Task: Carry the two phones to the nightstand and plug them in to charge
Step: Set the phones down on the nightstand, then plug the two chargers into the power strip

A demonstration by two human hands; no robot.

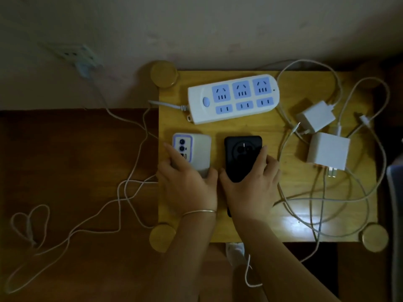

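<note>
Two phones lie face down, side by side, on the yellow wooden nightstand (pixel 250 223). The white phone (pixel 197 152) with a purple camera frame is on the left, and my left hand (pixel 189 184) grips its near end. The black phone (pixel 241 155) with a round camera is on the right, with my right hand (pixel 250 182) wrapped around its lower half. A white power strip (pixel 233 98) with blue sockets rests behind them. Two white chargers, a small one (pixel 316 117) and a bigger one (pixel 328 150), lie to the right, unplugged, among white cables (pixel 340 199).
The strip's cord (pixel 130 118) runs left off the nightstand to a wall socket (pixel 74 54), looping over the dark wooden floor. Round corner posts (pixel 163 73) stick up at the nightstand's corners. A foot in a white shoe (pixel 236 253) shows below the front edge.
</note>
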